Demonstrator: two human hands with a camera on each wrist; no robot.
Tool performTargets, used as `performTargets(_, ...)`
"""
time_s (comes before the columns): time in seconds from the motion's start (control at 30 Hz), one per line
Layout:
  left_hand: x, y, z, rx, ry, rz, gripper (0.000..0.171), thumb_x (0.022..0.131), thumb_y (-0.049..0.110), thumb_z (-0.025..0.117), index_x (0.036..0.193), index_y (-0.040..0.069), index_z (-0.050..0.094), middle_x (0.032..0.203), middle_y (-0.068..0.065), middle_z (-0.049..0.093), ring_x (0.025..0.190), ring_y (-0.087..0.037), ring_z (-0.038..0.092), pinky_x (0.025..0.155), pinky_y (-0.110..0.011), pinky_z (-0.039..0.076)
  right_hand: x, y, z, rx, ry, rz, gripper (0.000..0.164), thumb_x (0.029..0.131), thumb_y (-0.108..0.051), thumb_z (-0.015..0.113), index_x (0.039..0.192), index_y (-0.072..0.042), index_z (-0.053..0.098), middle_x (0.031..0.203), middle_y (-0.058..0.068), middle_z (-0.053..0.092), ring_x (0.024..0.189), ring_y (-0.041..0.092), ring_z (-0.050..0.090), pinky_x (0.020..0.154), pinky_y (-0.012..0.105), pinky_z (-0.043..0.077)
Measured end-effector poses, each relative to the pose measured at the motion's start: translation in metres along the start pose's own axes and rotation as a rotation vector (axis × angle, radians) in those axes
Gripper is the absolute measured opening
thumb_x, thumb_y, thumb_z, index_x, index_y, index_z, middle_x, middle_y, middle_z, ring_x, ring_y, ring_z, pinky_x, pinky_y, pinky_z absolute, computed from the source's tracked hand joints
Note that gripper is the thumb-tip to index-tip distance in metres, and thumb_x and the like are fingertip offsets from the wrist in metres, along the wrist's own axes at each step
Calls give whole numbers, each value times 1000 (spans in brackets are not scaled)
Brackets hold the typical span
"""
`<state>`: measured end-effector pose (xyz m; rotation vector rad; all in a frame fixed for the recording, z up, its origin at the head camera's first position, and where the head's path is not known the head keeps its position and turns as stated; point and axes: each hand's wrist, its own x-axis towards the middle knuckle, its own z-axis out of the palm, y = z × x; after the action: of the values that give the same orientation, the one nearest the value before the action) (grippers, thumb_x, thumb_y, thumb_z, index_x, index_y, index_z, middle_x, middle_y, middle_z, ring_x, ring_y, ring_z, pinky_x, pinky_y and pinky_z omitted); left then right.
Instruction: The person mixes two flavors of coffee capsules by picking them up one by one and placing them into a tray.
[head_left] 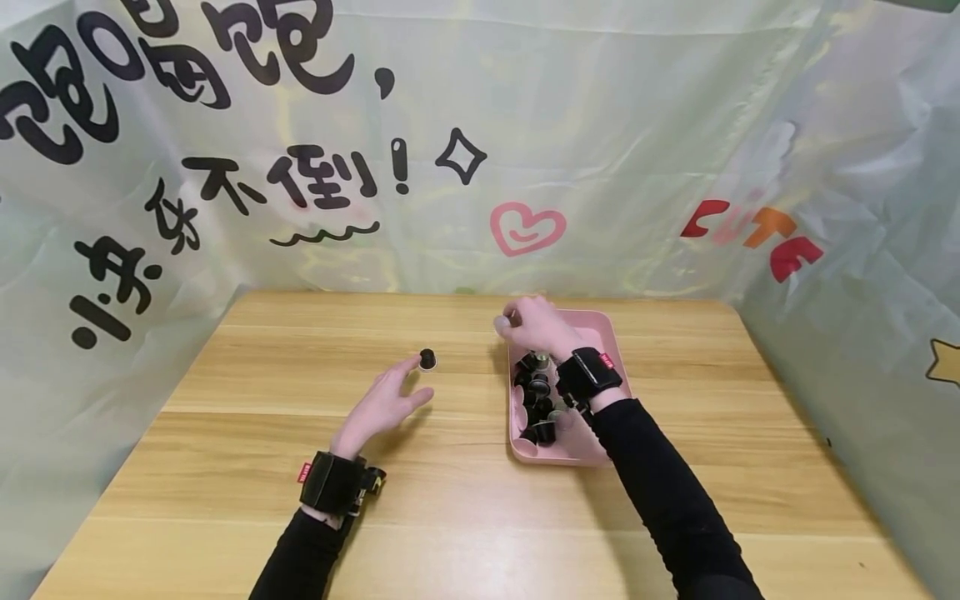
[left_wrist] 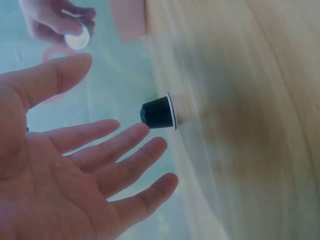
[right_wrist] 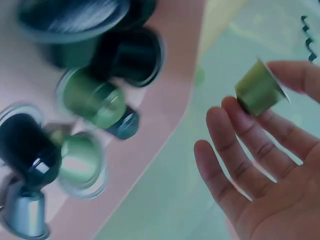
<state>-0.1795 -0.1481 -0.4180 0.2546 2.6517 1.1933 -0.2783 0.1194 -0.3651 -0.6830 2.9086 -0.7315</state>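
Observation:
On the table stands a black coffee capsule [head_left: 427, 359], rim down. My left hand [head_left: 384, 402] is just beside it with fingers spread and straight; in the left wrist view a fingertip comes close to the capsule [left_wrist: 159, 113], and whether it touches cannot be told. Over the far left corner of a pink tray [head_left: 581, 450], my right hand [head_left: 538, 325] pinches a green coffee capsule [right_wrist: 258, 90] between thumb and fingers. Several black and green capsules [head_left: 538, 387] lie in the tray, partly hidden by the right wrist.
The wooden table [head_left: 262, 400] ends at a printed cloth backdrop [head_left: 630, 150] at the back and sides. The tray's raised rim stands right of the table's middle. Black wrist straps [head_left: 335, 483] with cameras sit on both wrists.

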Motion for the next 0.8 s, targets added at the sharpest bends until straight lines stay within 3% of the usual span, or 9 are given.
performTargets(0.17,0,0,0,-2,-1,1,74,99,26,61,158,2,24,164,-22,27,151,-42,27,124,-59,23,-2,18,-1,-11,53,81,35,96,-18,59,125,0,66,116,21,72,108,35,68,96,48,54)
performTargets(0.37,0,-2,-1,6,0,14,74,99,26,61,158,1,24,164,-23,27,151,-43,27,124,-59,23,-19,25,-7,86,88,134,48,102,-20,51,146,-1,48,125,28,65,110,39,66,84,46,57)
performTargets(0.57,1,-3,-1,9,3,25,73,99,26,61,158,2,24,164,-22,26,152,-43,26,124,-59,22,-58,26,-16,181,249,111,42,100,-15,55,139,0,55,117,26,69,102,37,69,86,49,58)
performTargets(0.8,1,-2,0,19,0,16,73,99,26,62,159,6,24,166,-20,24,152,-43,25,124,-62,21,-105,41,-17,283,338,102,37,100,-9,55,134,4,57,117,30,66,103,41,66,93,55,55)
